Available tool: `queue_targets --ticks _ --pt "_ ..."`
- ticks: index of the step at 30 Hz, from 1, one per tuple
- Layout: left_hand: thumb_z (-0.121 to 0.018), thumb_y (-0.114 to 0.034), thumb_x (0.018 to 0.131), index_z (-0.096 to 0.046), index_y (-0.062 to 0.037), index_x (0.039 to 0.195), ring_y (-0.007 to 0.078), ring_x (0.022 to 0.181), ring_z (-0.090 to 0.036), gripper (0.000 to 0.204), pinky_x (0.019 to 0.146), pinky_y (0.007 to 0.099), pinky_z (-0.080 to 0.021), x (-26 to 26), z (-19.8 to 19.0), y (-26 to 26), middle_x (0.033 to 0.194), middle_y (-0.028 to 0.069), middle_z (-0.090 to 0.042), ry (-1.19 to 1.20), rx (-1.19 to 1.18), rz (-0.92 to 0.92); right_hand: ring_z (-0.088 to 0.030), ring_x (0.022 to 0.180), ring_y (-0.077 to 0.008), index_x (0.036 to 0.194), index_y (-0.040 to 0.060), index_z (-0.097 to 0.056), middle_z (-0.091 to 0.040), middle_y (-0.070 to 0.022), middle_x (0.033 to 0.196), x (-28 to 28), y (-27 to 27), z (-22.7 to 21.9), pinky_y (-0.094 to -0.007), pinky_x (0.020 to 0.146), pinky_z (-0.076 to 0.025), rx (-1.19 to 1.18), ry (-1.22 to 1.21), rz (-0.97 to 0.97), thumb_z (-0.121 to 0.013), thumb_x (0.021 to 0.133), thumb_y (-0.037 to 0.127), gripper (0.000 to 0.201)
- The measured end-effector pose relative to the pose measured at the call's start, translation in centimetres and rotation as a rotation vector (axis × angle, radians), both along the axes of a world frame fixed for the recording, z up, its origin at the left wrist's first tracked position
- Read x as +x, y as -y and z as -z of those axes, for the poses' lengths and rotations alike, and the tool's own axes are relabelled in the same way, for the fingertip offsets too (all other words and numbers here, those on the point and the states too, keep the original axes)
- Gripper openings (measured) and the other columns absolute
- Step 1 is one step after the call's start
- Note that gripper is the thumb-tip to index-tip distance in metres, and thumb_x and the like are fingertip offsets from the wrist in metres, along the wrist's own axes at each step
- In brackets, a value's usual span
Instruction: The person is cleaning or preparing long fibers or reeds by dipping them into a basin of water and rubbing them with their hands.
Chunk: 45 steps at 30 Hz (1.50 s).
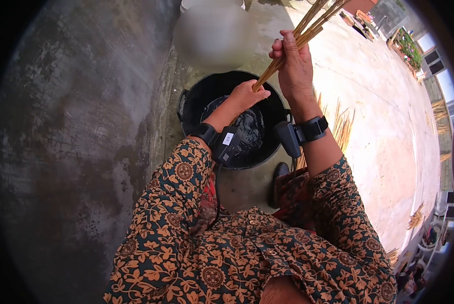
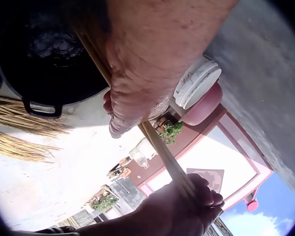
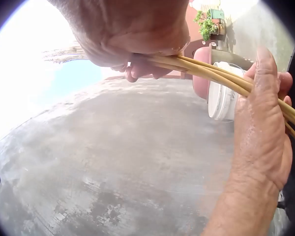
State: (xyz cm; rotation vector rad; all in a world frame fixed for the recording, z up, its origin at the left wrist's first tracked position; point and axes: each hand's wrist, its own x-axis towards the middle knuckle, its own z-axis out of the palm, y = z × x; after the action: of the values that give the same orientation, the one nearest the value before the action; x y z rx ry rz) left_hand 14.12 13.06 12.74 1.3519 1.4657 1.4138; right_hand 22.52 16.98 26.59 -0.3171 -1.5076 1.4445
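Observation:
A thin bundle of long, yellow-brown straw stalks (image 1: pixel 308 36) runs slantwise through both hands. Low on the bundle, above the tub, my left hand (image 1: pixel 245 96) grips it with curled fingers. Farther up, my right hand (image 1: pixel 295 71) holds the same stalks, its fingers wrapped round them. Wet skin glistens on the left hand (image 3: pixel 260 123) in the right wrist view. Beneath the hands stands a black two-handled tub (image 1: pixel 186 101) with dark, rippling water (image 1: pixel 249 129) inside. The stalks' lower ends are hidden behind the left hand and forearm in the head view.
More straw stalks (image 1: pixel 342 129) lie on the sunlit ground right of the tub. A grey concrete wall (image 1: pixel 85 126) rises on the left. Beyond the tub are a white bucket (image 2: pixel 199 81) and a pink basin (image 2: pixel 204 105). A dark shoe (image 1: pixel 280 177) stands beside the tub.

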Motion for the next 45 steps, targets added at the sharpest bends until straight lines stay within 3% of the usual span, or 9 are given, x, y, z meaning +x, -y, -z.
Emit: queue_targets --ticks 1,6,10,16,20,26,32,38,45 --pt "-0.063 -0.038 0.085 -0.058 -0.003 0.082 0.0124 0.06 -0.052 0.035 0.057 0.027 -0.044 -0.1 0.6 -0.2 0.067 0.002 -0.056 0.009 -0.046 0.022 -0.05 0.07 -0.0077 0.106 0.0039 -0.051 -0.055 -0.0017 0.079 0.4 -0.3 -0.5 -0.0223 0.067 -0.045 -0.013 -0.028 -0.009 -0.051 0.095 0.031 0.03" --pt "-0.057 -0.049 0.086 -0.058 -0.0028 0.074 0.0132 0.054 -0.052 0.047 0.051 0.0275 -0.044 0.3 -0.4 0.1 0.063 0.003 -0.055 0.023 -0.151 -0.039 -0.055 0.075 -0.01 0.107 0.0036 -0.048 -0.059 -0.0053 0.084 0.9 -1.0 -1.3 -0.0241 0.072 -0.048 0.014 -0.08 -0.087 -0.052 0.095 0.03 0.03" --pt "-0.058 -0.05 0.085 -0.058 -0.0028 0.077 0.0137 0.049 -0.052 0.048 0.047 0.0275 -0.043 1.1 -4.0 1.0 0.06 0.0036 -0.054 0.049 -0.134 -0.084 -0.06 0.083 -0.0131 0.111 0.0052 -0.045 -0.06 -0.0085 0.09 0.5 -0.2 -0.2 -0.026 0.076 -0.049 -0.051 0.168 -0.073 -0.055 0.093 0.031 0.033" --pt "-0.065 -0.044 0.082 -0.059 -0.003 0.084 0.0123 0.057 -0.054 0.041 0.054 0.025 -0.044 0.2 -1.1 -0.3 0.061 0.0025 -0.055 0.048 0.082 -0.084 -0.056 0.071 -0.0111 0.107 0.0067 -0.046 -0.057 -0.0055 0.082 1.0 -0.8 1.1 -0.0273 0.068 -0.05 -0.059 0.087 -0.076 -0.052 0.095 0.029 0.026" --pt "-0.065 -0.04 0.083 -0.06 -0.0027 0.079 0.0124 0.061 -0.055 0.038 0.059 0.0275 -0.044 -1.3 1.3 0.4 0.063 0.0027 -0.057 -0.047 -0.125 0.019 -0.052 0.065 -0.0106 0.106 0.0063 -0.047 -0.053 -0.0035 0.076 2.5 -2.0 -1.6 -0.0289 0.068 -0.051 0.003 -0.097 -0.001 -0.051 0.095 0.027 0.024" --pt "-0.059 -0.041 0.087 -0.06 -0.0038 0.072 0.0168 0.061 -0.055 0.04 0.061 0.0328 -0.044 -1.0 -0.9 1.2 0.064 0.0054 -0.058 -0.217 -0.21 -0.143 -0.06 0.08 -0.0153 0.107 0.0056 -0.046 -0.06 -0.0083 0.089 2.5 -1.1 -1.7 -0.0286 0.075 -0.05 0.014 0.004 -0.021 -0.055 0.093 0.028 0.028" --pt "-0.063 -0.041 0.085 -0.059 -0.0019 0.077 0.011 0.06 -0.053 0.04 0.057 0.0249 -0.044 -0.5 -1.7 0.9 0.066 0.0022 -0.057 0.046 -0.211 -0.066 -0.06 0.089 -0.0171 0.112 0.0079 -0.041 -0.059 -0.0099 0.095 0.6 0.4 1.4 -0.029 0.076 -0.048 -0.091 0.179 -0.057 -0.05 0.095 0.032 0.03" --pt "-0.07 -0.038 0.079 -0.061 -0.0035 0.079 0.013 0.06 -0.056 0.036 0.058 0.0287 -0.045 0.0 -1.1 0.6 0.064 0.004 -0.058 0.092 0.035 0.042 -0.048 0.057 -0.0086 0.102 0.0071 -0.044 -0.05 -0.0018 0.07 0.8 -0.7 0.4 -0.0236 0.055 -0.046 -0.003 0.039 0.093 -0.048 0.095 0.035 0.029" --pt "-0.066 -0.044 0.082 -0.06 -0.0043 0.076 0.0101 0.062 -0.053 0.041 0.058 0.025 -0.043 -0.6 -1.1 1.6 0.067 0.001 -0.057 0.025 -0.328 0.199 -0.04 0.05 -0.0063 0.09 0.0053 -0.045 -0.039 0.0011 0.059 3.0 -1.2 -3.0 -0.0227 0.045 -0.036 -0.124 -0.158 0.164 -0.057 0.09 0.038 0.035"
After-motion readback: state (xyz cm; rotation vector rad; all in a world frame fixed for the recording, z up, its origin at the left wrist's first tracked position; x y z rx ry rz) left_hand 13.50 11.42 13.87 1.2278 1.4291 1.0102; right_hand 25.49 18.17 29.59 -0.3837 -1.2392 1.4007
